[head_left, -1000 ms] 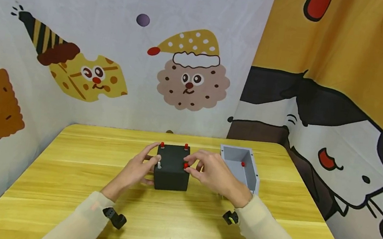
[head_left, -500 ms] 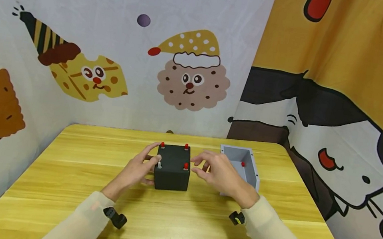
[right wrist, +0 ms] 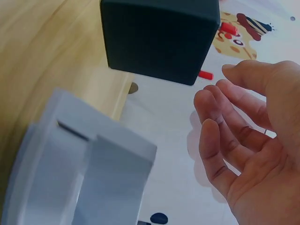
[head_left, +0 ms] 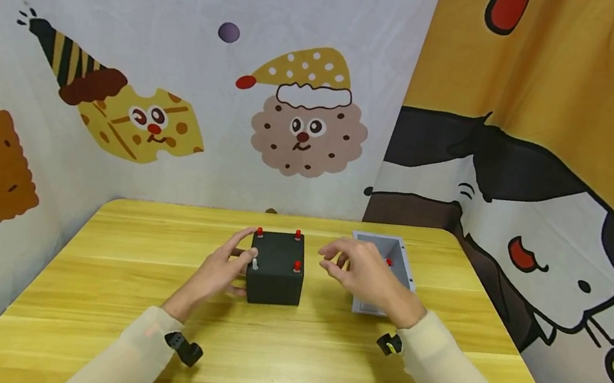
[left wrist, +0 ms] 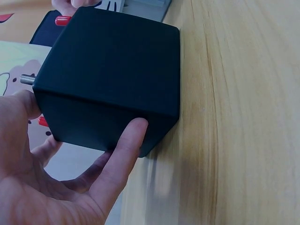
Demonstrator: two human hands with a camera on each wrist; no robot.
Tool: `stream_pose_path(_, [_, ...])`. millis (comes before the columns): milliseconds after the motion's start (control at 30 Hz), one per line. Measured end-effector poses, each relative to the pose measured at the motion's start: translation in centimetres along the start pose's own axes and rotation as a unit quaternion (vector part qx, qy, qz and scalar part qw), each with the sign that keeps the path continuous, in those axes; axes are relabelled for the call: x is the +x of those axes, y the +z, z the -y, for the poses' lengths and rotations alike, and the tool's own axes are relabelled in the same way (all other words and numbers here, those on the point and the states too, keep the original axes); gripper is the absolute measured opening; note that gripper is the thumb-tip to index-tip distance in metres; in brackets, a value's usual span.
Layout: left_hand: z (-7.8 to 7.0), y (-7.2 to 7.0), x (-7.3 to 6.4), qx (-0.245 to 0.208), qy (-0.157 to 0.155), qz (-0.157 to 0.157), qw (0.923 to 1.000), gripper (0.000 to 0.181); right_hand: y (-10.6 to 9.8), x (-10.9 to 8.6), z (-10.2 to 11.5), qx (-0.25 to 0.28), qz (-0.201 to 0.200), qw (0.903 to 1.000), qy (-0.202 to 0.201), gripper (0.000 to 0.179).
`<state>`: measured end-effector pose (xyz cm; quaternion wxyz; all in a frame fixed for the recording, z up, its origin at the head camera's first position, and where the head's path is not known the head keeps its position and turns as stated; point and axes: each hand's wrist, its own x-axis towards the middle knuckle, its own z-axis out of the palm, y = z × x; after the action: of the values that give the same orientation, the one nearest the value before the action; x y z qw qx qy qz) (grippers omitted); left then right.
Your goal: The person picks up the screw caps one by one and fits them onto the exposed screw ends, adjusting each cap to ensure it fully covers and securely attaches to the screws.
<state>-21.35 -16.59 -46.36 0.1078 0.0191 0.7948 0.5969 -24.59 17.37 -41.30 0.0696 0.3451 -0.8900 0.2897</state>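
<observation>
A black box stands on the wooden table. Red caps cover three corner posts on its top, among them the near-right red cap. A bare threaded metal post rises at the near-left corner and also shows in the left wrist view. My left hand holds the box's left side, thumb by the bare post and fingers spread along the side. Off to the right, my right hand hovers with loosely bent fingers and nothing between them, apart from the box.
Behind my right hand sits a grey open bin, partly covered by that hand. One small red cap lies inside it. A patterned cloth hangs beyond the table's far edge.
My right hand has let go of the near-right red cap and moved right, away from the box toward the grey bin. The left hand and the box have stayed put.
</observation>
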Motion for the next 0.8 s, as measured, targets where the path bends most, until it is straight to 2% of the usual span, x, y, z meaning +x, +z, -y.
stream_pose_path(433, [0.0, 0.1, -0.2, -0.001, 0.001, -0.001, 1.0, 0.069, -2.2, 0.2, -2.0, -0.05, -0.016, 0.9969, 0.058, 0.01])
stream_pose_path(800, [-0.1, 0.1, -0.2, 0.001, 0.002, -0.005, 1.0, 0.069, -3.5, 1.0, -4.7, -0.091, 0.001, 0.9918, 0.089, 0.016])
